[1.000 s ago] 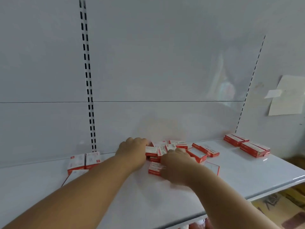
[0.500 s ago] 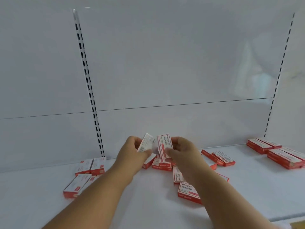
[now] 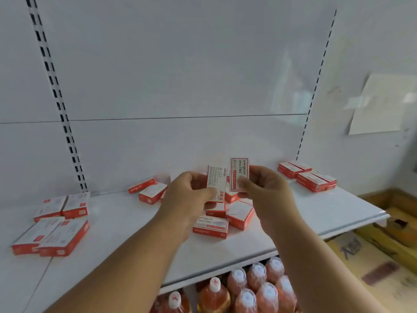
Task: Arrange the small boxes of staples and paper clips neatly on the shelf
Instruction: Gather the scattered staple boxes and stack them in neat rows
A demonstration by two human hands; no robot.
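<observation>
My left hand (image 3: 191, 195) holds one small red-and-white staple box (image 3: 216, 181) upright above the white shelf (image 3: 126, 224). My right hand (image 3: 264, 190) pinches a second staple box (image 3: 239, 172) upright right beside it; the two boxes nearly touch. Under my hands lies a loose heap of boxes (image 3: 222, 219) in disorder. A neat group of boxes (image 3: 53, 224) lies flat at the left, two loose boxes (image 3: 149, 190) sit near the back wall, and another tidy group (image 3: 308, 177) lies at the back right.
The shelf's front edge (image 3: 248, 256) runs diagonally, ending at the right corner (image 3: 383, 216). Below it stand several orange bottles (image 3: 243, 288) with white caps. Cardboard cartons (image 3: 383, 245) lie on the floor at right. A paper sheet (image 3: 381, 105) hangs on the wall.
Both hands picked a box each out of the heap and raised them upright side by side. The view has drawn nearer and tilted down, showing the bottles below.
</observation>
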